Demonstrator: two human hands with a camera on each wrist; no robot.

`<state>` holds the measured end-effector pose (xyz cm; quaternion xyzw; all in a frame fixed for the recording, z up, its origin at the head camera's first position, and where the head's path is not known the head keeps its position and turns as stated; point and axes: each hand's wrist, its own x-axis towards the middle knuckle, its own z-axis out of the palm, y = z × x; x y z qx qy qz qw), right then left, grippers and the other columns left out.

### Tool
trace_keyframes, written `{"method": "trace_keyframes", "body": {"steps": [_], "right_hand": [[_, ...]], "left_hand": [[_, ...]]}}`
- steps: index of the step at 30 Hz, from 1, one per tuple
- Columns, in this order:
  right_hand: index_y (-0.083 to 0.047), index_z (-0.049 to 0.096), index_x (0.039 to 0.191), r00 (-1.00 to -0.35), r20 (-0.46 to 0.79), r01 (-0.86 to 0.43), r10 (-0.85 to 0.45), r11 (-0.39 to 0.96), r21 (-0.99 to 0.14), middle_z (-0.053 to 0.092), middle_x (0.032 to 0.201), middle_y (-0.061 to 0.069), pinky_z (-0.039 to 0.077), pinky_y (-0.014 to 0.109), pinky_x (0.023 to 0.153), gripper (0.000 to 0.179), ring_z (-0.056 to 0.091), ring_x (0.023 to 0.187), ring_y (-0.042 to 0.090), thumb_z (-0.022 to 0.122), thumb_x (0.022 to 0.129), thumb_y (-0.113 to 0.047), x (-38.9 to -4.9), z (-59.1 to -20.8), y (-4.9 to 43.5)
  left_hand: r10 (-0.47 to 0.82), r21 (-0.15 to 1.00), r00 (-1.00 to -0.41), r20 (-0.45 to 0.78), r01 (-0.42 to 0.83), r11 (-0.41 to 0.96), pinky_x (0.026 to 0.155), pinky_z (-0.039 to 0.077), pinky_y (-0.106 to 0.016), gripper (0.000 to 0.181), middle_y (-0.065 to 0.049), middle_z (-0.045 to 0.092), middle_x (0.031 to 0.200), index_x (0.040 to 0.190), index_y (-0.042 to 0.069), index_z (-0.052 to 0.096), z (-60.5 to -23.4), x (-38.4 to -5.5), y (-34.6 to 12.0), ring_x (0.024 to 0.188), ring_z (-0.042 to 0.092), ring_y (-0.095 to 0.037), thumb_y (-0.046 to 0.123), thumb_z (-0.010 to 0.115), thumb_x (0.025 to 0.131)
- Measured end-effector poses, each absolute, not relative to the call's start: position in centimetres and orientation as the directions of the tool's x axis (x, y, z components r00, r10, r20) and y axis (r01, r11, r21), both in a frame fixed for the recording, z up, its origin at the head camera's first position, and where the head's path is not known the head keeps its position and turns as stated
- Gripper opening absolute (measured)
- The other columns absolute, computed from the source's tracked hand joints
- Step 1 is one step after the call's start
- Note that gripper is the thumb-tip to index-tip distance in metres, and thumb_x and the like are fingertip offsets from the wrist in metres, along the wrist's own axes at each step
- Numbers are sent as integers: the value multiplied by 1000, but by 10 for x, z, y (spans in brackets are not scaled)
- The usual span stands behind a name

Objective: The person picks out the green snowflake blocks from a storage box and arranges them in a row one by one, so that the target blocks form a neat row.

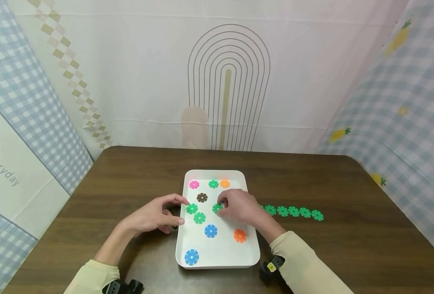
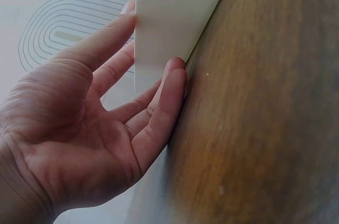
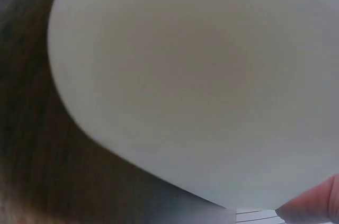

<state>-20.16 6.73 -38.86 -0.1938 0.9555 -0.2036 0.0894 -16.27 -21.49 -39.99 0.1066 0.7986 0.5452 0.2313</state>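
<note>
In the head view my right hand (image 1: 239,206) reaches over the white tray (image 1: 224,255), thumb and forefinger pinching a green notched plastic disc (image 1: 217,208). A bit of blue shows under its fingers. My left hand (image 1: 151,214) holds the tray's left side, forefinger at the rim and thumb just below. Lower fingertips lie against the outer wall in the left wrist view (image 2: 95,128). Near the hands in the tray lie other green discs (image 1: 199,218), a brown disc (image 1: 202,197) and a blue disc (image 1: 211,231). The right wrist view mostly shows the tray's pale wall (image 3: 185,75).
A row of several green discs (image 1: 293,211) runs rightward across the brown table (image 1: 349,245), its left end hidden behind the right hand. Pink (image 1: 194,184), orange (image 1: 240,236) and another blue disc (image 1: 191,257) lie apart in the tray. A printed curtain (image 1: 147,81) hangs behind the table.
</note>
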Motion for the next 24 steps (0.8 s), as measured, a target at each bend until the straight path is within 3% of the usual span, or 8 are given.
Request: {"method": "trace_keyframes", "body": {"steps": [8,24], "right_hand": [[-16,71,108,-911,-91,-327,-403,837,-439,62,86,-4,44,33,70,26,55,79,16,86,88,-22,-197,-389,68],[-22,72,117,-876,-45,-395,-480,768,-504,66,87,-5,46,33,69,29,57,76,15,83,91,-16,-190,-392,79]], "left_hand": [[423,921,-870,-254,-83,381,72,61,-41,52,-20,47,150,140,12,60,-401,-162,-215,82,65,-22,21,82,94],[423,920,-869,-258,-87,382,72,61,-41,51,-21,46,150,140,12,60,-400,-163,-215,83,65,-22,22,82,94]]}}
